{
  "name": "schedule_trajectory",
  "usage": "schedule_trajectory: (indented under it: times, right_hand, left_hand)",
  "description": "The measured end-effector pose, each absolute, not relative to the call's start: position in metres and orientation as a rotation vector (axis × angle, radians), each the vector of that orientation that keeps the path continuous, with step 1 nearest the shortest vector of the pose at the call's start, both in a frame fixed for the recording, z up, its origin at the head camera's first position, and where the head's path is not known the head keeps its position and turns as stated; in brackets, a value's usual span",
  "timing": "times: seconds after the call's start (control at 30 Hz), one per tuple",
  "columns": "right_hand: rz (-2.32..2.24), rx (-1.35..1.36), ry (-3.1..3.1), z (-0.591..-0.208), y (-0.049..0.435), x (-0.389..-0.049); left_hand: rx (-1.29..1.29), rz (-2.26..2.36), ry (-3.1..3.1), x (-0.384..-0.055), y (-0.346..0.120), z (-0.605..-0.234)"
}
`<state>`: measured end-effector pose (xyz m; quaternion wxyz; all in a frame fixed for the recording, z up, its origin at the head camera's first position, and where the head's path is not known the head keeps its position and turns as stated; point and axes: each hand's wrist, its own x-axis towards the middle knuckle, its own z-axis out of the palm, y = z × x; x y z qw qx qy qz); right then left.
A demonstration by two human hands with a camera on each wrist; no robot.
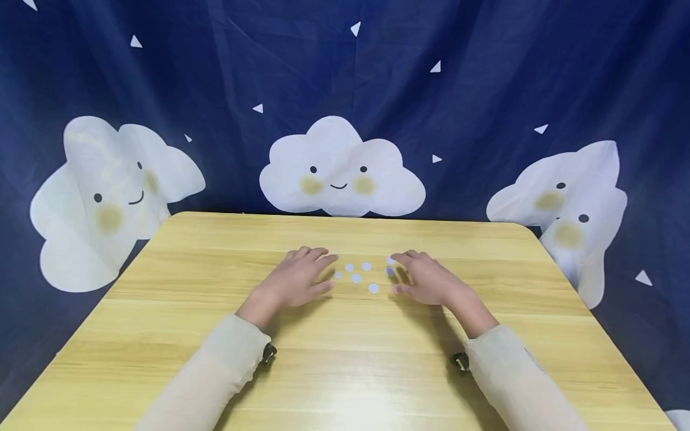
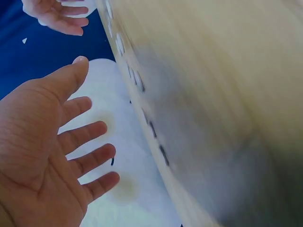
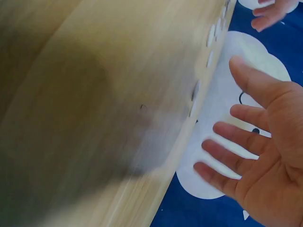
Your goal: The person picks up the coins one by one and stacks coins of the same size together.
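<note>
Several small white round discs lie scattered flat on the wooden table, between the two hands. My left hand hovers just left of the group with its fingers spread and holds nothing; its palm and separated fingers show in the left wrist view. From the right, my right hand reaches toward the discs, fingers apart and nothing in the palm. Its fingertips overlap a disc at the group's right end in the head view, and a shaded disc lies beside them.
The pale wooden table has rounded far corners. Behind it hangs a dark blue curtain printed with smiling white clouds and small white triangles. A small black device shows under the left sleeve, another under the right.
</note>
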<state>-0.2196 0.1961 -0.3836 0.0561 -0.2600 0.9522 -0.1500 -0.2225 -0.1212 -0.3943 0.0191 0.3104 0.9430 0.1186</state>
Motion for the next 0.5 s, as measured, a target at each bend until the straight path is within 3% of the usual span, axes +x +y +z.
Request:
schedule_trajectory:
  times: [0.5]
  right_hand:
    - [-0.812,-0.906,2.711,-0.386,0.187,-0.234]
  left_hand:
    - [0.877,0.860,2.705,-0.236,-0.088,-0.399]
